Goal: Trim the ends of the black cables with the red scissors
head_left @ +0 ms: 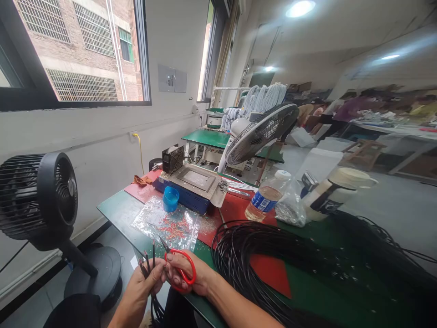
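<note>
My left hand (145, 282) is closed around several black cables (156, 310), whose stripped ends stick up above the fingers. My right hand (186, 273) grips red-handled scissors (193, 269), with the pointed blades angled up to the left beside the cable ends. The fingertips of both hands meet in front of my lap. Just beyond them a clear plastic bag (146, 218) lies flat, with small red scraps (174, 228) scattered over it. A blue cup (170, 199) stands on the bag's far side.
A dusty blue-based machine (184, 193) sits behind the bag. Coiled black cables (246, 246) cover the table's right side, near a bottle (264, 200) and a cream jug (331, 193). A black fan (41, 200) stands left; a white fan (259, 136) is beyond. People work far right.
</note>
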The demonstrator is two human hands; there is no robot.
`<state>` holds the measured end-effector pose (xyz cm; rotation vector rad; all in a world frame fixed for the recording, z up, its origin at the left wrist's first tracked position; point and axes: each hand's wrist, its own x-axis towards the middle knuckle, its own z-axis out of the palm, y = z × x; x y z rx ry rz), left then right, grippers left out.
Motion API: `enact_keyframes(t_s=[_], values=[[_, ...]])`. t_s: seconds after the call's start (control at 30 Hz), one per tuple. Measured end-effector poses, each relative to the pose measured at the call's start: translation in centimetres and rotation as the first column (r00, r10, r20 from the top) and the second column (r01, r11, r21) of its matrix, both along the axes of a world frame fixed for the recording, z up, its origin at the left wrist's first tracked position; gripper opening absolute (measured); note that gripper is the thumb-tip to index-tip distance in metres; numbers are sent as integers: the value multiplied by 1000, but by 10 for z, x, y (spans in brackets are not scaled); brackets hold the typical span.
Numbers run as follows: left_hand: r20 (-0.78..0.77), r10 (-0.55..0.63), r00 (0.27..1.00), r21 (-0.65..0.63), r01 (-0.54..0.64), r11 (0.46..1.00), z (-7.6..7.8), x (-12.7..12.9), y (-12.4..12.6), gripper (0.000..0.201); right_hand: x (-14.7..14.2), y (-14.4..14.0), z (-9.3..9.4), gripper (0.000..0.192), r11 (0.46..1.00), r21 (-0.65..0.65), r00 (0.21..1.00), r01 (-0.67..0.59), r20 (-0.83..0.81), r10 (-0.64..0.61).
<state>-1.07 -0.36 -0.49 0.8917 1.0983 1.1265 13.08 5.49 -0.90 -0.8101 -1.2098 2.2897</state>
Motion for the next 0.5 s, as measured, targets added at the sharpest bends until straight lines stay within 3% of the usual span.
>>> enact_keyframes(t_s=[0.23, 0.5], values=[[-24, -2, 1000, -12, 2, 1000, 0, 0, -3, 30, -5, -3, -11, 52, 998, 1, 998, 56, 34, -56], [48, 55, 997, -44, -53, 998, -2, 0, -4, 29, -5, -3, -8, 51, 997, 72, 993, 37, -117, -28]])
